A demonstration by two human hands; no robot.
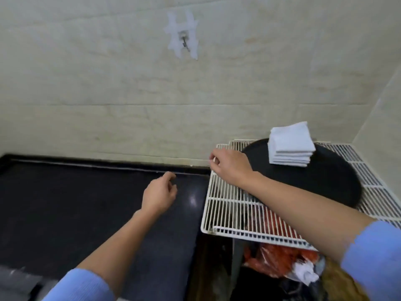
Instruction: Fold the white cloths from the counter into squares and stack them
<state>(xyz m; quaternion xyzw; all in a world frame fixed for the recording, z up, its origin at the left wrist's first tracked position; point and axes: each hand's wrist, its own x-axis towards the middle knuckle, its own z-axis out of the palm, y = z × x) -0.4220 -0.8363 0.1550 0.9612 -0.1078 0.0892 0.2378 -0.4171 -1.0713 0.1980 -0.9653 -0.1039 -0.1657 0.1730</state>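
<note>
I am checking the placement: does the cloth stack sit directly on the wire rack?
No, the stack sits on a black tray that lies on the rack.

white cloths [290, 144], black tray [321, 181], white rack [227, 213].

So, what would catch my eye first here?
The neat stack of folded white cloths stands out, sitting on a round black tray atop a white wire rack at the right. Two bare hands reach forward: the left hand hovers empty over the dark counter, and the right hand is at the rack's far corner.
</note>
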